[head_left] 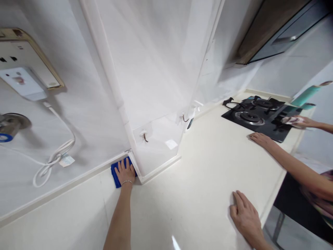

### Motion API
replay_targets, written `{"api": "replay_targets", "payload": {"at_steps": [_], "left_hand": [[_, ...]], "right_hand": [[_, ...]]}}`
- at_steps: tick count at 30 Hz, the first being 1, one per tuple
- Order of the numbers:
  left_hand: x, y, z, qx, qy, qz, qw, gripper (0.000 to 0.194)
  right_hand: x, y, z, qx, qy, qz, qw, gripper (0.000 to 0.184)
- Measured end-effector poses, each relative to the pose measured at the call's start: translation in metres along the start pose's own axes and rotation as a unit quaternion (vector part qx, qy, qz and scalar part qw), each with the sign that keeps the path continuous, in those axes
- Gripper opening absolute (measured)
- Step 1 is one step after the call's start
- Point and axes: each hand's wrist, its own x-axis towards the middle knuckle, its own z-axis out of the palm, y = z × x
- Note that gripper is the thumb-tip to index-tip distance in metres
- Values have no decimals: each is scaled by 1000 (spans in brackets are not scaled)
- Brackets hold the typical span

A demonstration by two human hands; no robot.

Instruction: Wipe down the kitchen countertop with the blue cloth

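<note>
My left hand point(125, 171) lies flat, fingers spread, on a blue cloth point(114, 174). The cloth sits on the white countertop point(197, 180) in the corner where the wall meets a white boxed column point(156, 86). A thin bracelet circles that wrist. My right hand point(246, 218) rests open and palm down on the countertop near its front edge, with nothing in it.
Another person stands at the right, one hand point(261, 139) flat on the counter beside a black gas hob point(256, 116), the other hand point(298, 121) holding a cloth on the hob. A wall socket point(23, 62) with a plugged white cable point(54, 156) hangs on the left wall. A range hood point(281, 31) is at top right.
</note>
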Motion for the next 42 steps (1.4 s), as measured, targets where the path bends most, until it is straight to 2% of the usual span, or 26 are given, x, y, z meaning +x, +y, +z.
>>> {"api": "replay_targets", "payload": {"at_steps": [5, 10, 18, 24, 27, 30, 33, 35, 36, 38, 40, 42], "left_hand": [[-24, 0, -6, 1, 20, 12, 1000, 56], [-66, -1, -12, 14, 36, 33, 999, 55], [-146, 2, -23, 36, 34, 71, 996, 53], [-223, 9, -29, 24, 22, 119, 992, 54], [-265, 30, -26, -10, -6, 156, 988, 57], [-300, 70, -24, -66, -57, 210, 974, 63], [-323, 110, -26, -117, -106, 285, 946, 71], [-329, 122, -30, -141, -122, 322, 928, 72], [-331, 122, -32, -151, -125, 337, 921, 72], [-333, 108, -36, -163, -124, 354, 913, 72], [-335, 79, -40, -163, -112, 343, 918, 72], [-341, 36, -46, -148, -89, 301, 938, 72]], "right_hand": [[1, -2, 0, 0, 10, -5, 1000, 58], [3, -4, 1, 5, 40, -15, 999, 57], [5, -8, -1, -23, 63, -20, 998, 49], [5, -12, -5, -32, 60, -20, 998, 47], [6, -13, -7, -30, 49, -16, 998, 47], [5, -13, -8, -23, 38, -12, 999, 47], [3, -11, -9, -16, 27, 0, 1000, 48], [1, -9, -9, -10, 19, 3, 1000, 49], [1, -8, -9, -7, 15, 4, 1000, 49], [0, -7, -11, 0, 6, 5, 1000, 50], [0, -5, -12, 7, -9, 10, 1000, 50], [-1, -3, -13, 14, -22, 16, 1000, 51]]}}
